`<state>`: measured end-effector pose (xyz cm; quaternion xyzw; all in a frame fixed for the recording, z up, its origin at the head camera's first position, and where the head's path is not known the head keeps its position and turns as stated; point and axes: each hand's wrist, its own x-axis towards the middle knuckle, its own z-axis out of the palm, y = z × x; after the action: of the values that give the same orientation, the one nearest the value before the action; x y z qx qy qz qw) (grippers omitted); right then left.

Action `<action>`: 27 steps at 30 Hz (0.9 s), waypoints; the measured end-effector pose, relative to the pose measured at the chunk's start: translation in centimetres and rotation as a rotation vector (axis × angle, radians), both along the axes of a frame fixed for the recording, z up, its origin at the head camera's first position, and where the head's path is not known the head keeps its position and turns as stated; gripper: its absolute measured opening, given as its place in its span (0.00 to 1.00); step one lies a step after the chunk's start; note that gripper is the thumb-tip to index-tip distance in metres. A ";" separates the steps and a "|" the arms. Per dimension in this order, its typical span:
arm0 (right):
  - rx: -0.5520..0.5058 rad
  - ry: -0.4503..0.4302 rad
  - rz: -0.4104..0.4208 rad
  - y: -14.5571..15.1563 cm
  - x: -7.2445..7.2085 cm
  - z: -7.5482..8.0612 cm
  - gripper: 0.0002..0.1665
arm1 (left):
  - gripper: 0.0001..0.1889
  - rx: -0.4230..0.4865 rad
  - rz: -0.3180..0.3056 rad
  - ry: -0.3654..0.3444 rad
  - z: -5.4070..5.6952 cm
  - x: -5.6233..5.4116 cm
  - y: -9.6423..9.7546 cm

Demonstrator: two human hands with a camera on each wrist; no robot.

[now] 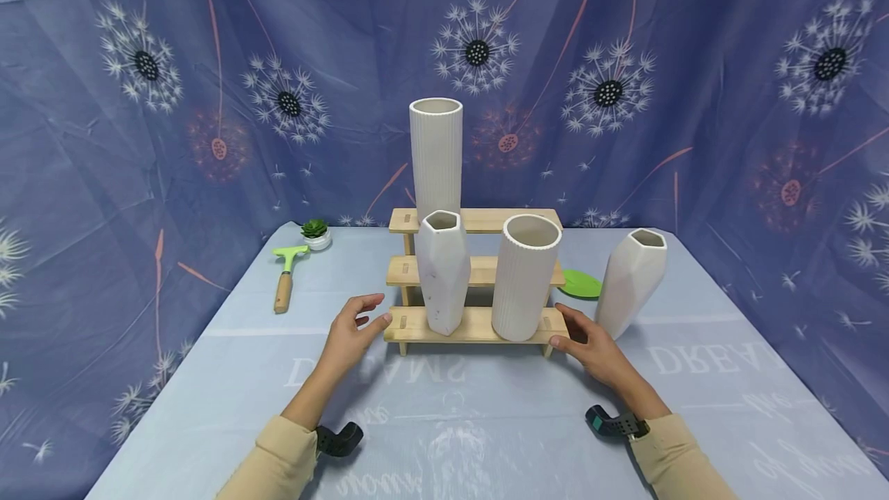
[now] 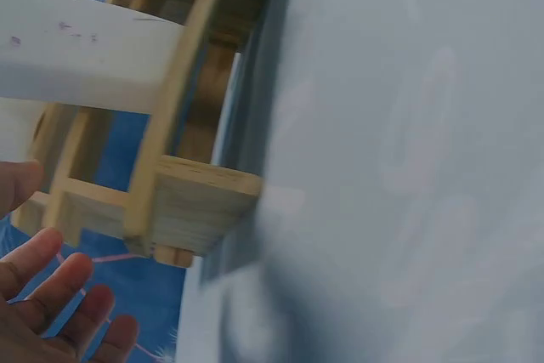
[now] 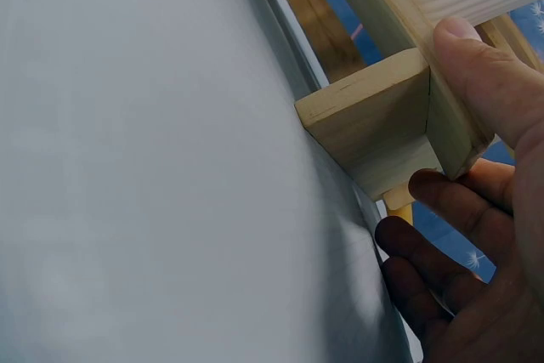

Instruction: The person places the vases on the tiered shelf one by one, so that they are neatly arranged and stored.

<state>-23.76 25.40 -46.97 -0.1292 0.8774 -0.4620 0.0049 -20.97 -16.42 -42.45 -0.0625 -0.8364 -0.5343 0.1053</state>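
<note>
A three-tier wooden display stand (image 1: 479,336) stands on the table, carrying three white vases. A tall ribbed vase (image 1: 437,160) is on the top tier. On the bottom tier are a faceted vase (image 1: 444,276) at left and a wider ribbed vase (image 1: 525,280) at right. My left hand (image 1: 354,334) is beside the stand's left end with fingers spread; the left wrist view shows them apart from the wood. My right hand (image 1: 593,347) grips the bottom tier's right end (image 3: 455,116), thumb on the board and fingers around its end.
Another faceted white vase (image 1: 630,280) leans on the table at right, near a green leaf-shaped piece (image 1: 580,284). At back left are a small potted succulent (image 1: 316,234) and a green-headed tool with wooden handle (image 1: 283,292). A blue dandelion-print curtain (image 1: 347,60) hangs behind.
</note>
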 end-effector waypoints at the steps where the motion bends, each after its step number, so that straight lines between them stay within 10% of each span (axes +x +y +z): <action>1: 0.000 -0.004 -0.003 0.0 0.0 0.0 0.45 | 0.24 0.003 -0.003 -0.010 -0.2 0.1 0.0; 27: -0.004 -0.022 -0.010 -0.1 0.1 0.2 0.45 | 0.33 -0.050 -0.085 -0.133 -3.0 -0.4 0.6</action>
<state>-23.63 25.34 -46.80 -0.1197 0.8770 -0.4652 0.0117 -21.39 -15.83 -45.44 -0.0650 -0.8511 -0.5203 0.0250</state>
